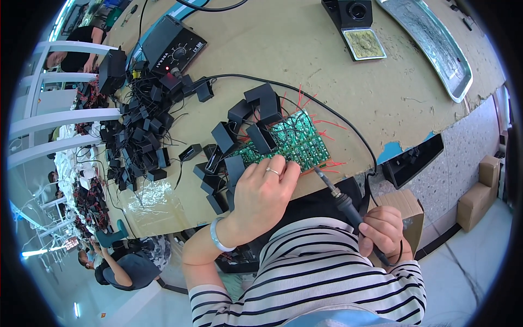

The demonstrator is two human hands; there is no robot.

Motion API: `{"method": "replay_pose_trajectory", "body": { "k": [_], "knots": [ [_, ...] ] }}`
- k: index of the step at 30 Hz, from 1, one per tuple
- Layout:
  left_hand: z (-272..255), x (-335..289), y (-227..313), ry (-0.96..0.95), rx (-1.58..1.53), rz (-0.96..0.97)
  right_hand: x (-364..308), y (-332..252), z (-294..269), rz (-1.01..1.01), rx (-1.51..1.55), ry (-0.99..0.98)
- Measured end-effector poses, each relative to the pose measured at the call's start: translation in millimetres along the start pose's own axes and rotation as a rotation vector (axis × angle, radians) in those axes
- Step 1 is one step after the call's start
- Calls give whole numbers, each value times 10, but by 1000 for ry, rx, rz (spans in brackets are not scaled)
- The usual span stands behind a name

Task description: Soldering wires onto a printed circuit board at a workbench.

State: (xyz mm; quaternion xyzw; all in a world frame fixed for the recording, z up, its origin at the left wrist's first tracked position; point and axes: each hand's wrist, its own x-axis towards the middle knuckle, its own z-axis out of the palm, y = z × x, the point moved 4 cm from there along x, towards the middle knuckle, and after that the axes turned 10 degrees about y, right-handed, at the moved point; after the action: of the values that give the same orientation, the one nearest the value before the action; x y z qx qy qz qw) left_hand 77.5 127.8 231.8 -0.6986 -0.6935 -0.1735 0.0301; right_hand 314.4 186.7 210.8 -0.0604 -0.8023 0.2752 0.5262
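A green circuit board panel (pixel 306 140) lies on the table in front of me, with red and black wires sticking out around it. Small black plastic cases (pixel 261 137) stand on and beside its left part. My left hand (pixel 267 185), wearing a ring and a pale bracelet, is at the panel's near edge. Its fingers are bent and pressed together; whatever they pinch is hidden beneath them. A soldering iron (pixel 346 204) is gripped by my right hand (pixel 384 231), its tip pointing at the board's near right corner, close to the red wires.
A black soldering station (pixel 177 49) with a dial stands at the back left, beside a heap of black cases and cables (pixel 144 131). The iron's cord (pixel 327 103) arches across the table. At the far right are an iron stand with sponge (pixel 364 43) and a metal tray (pixel 436 49).
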Motion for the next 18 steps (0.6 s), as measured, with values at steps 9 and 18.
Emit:
{"method": "replay_pose_trajectory", "body": {
  "k": [9,18],
  "knots": [
    [-2,2,21,41,4,28,69,0,-48,51,-41,-5],
    [-182,24,3,110,46,-46,79,-2,-30,67,-27,40]
  ]
}}
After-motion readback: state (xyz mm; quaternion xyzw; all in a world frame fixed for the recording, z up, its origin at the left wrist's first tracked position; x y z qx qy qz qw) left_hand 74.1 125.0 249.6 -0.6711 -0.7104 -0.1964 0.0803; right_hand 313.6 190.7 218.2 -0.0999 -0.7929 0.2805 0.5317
